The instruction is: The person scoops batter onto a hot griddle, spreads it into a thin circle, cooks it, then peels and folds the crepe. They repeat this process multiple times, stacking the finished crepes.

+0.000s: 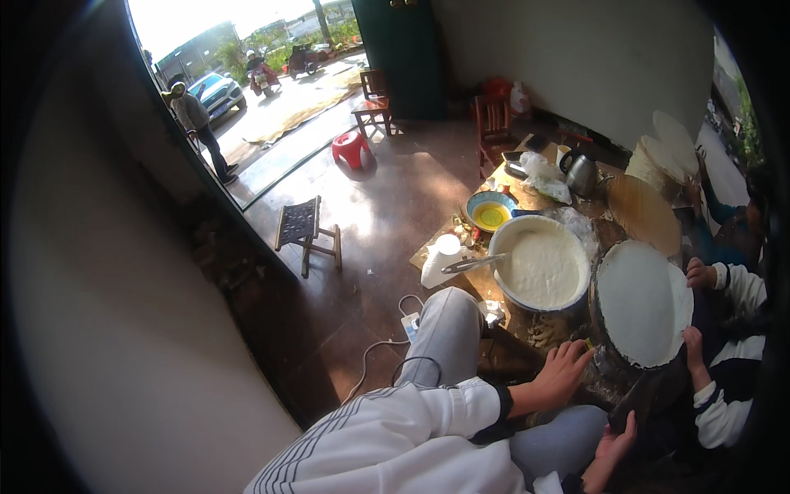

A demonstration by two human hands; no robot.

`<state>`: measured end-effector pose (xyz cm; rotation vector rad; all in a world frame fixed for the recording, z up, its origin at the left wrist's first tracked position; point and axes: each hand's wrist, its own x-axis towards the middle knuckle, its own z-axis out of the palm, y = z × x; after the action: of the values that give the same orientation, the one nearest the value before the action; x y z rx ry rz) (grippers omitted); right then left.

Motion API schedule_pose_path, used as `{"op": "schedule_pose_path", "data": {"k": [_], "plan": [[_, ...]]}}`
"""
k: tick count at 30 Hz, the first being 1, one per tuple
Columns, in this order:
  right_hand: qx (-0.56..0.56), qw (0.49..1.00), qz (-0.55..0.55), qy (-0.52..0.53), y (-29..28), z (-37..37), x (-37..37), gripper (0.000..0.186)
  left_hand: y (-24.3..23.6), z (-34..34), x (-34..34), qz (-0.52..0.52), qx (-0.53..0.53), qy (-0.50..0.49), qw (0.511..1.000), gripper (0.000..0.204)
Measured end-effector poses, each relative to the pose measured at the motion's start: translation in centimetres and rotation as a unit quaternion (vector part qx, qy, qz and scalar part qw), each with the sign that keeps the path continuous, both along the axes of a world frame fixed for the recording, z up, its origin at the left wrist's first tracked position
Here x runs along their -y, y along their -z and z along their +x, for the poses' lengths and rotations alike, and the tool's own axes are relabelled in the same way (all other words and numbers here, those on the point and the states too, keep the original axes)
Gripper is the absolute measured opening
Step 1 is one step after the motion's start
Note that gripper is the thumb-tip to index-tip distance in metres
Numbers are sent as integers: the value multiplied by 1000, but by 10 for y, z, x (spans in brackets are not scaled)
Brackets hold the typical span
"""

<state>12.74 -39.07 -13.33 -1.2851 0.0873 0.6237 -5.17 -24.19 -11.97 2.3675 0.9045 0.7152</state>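
My left hand (564,372) reaches over the near table edge, fingers stretched out and apart, fingertips beside a small yellow-green thing (589,344). Lower down, my right hand (615,443) closes round the edge of a dark flat thing (635,403), whose kind I cannot make out. Past my hands lies a round griddle (607,344) with a thin white batter sheet (643,300) on it. Another person's two hands (701,275) are at the sheet's right edge. Left of the griddle stands a large bowl of white batter (541,267), a metal-handled utensil (473,263) across its rim.
On the table (527,323) are a blue-rimmed bowl with yellow liquid (492,214), a white jug (440,262), a steel kettle (583,174) and a round brown board (644,212). A power strip (411,327), a folding stool (306,230) and a red stool (352,151) stand on the floor.
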Motion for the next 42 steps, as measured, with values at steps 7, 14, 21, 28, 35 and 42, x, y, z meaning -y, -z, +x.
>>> {"op": "schedule_pose_path", "data": {"k": [7,14,21,28,35,42], "plan": [[11,995,39,89,4,22,28,29,2,16,-2,18,25,17,999,76],[12,990,121,68,11,17,32,34,-1,54,-19,65,26,60,996,86],[26,988,130,78,9,32,30,32,-16,142,-58,117,5,88,989,91],[-23,984,167,63,31,48,25,39,-29,184,-70,137,44,49,988,111],[-39,986,154,56,50,55,22,47,-11,177,-11,62,-4,-7,998,124],[-40,986,149,59,48,55,26,46,-10,160,-35,180,66,-78,978,94]]}}
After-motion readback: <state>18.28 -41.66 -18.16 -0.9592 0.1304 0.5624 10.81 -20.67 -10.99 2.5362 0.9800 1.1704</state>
